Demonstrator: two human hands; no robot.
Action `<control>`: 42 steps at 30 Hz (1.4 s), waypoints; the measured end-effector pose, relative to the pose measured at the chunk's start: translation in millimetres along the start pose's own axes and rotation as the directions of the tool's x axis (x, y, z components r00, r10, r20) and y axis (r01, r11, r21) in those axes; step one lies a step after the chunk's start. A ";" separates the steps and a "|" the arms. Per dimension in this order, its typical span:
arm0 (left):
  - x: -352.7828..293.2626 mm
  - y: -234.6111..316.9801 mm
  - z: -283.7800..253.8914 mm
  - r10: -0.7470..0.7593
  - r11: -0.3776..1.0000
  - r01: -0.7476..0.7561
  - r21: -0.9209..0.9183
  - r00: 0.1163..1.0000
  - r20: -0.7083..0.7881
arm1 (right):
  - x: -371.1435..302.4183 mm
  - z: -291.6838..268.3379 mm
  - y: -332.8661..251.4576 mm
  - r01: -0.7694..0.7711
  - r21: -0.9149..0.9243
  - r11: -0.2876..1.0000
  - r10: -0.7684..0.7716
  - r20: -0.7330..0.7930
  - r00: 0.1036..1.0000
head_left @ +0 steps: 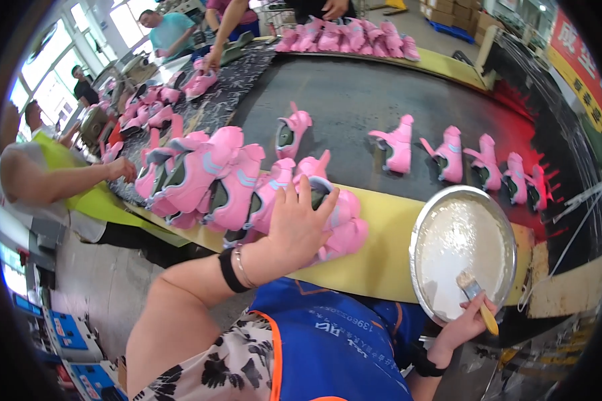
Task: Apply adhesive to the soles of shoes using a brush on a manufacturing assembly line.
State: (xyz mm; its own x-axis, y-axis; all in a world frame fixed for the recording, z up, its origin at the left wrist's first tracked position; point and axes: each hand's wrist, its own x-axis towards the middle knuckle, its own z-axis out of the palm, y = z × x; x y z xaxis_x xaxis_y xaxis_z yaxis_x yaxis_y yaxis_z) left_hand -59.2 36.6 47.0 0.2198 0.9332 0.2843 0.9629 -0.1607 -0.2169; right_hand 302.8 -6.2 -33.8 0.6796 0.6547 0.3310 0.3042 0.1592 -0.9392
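My left hand point(297, 220) lies over the right end of a pile of pink shoes point(237, 194), its fingers spread across one pink shoe point(343, 217). Whether it grips that shoe I cannot tell for sure. Dark green shows inside the shoe openings, and pale stripes mark their sides. Lower right, my right hand point(468, 325) is closed around the yellow handle of a flat paintbrush point(473, 289). The brush's bristles are at the white liquid in a round metal basin point(416, 267), toward its near side.
A dark conveyor belt point(334, 87) carries a spaced row of pink shoes point(398, 144) toward a red-lit opening point(525, 113) at right. The yellow ledge point(388, 234) borders it. A co-worker's hand point(122, 169) is beside the pile; others work farther back among more pink shoes point(348, 37).
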 end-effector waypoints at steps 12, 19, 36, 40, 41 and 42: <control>19.9 -24.6 22.4 -0.106 0.917 0.180 -0.355 0.970 0.218 | -3.6 -5.3 -21.1 0.022 -0.022 1.000 -0.023 -0.068 0.997; 35.7 -67.1 2.4 -0.261 0.171 0.255 -0.952 0.943 0.205 | -0.8 -2.6 -46.5 0.031 -0.049 0.998 -0.035 -0.095 0.995; -0.8 9.9 -13.5 0.342 -0.676 0.512 -0.530 0.855 0.389 | 15.9 -4.5 -44.8 -0.010 0.077 0.997 0.011 -0.012 1.000; -5.6 30.4 -20.7 0.421 -0.567 0.633 -0.527 0.773 0.475 | 36.7 -18.8 -33.3 0.031 -0.068 0.997 -0.017 0.200 0.980; -5.5 36.2 -23.6 0.455 -0.549 0.654 -0.521 0.756 0.470 | 39.3 -20.5 -31.1 0.027 -0.164 0.986 0.014 0.244 0.970; -5.2 41.6 -26.9 0.437 -0.517 0.638 -0.570 0.770 0.465 | 41.3 -21.8 -29.4 0.057 -0.264 0.963 0.014 0.260 0.965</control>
State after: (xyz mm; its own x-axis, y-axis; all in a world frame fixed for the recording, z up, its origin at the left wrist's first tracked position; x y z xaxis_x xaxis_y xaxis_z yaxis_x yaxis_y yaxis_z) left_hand -16.1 16.4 61.6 0.5172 0.7976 -0.3104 -0.2686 0.4957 0.8259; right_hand 336.5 0.1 9.4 0.4867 0.8265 0.2828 0.5079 -0.0043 -0.8614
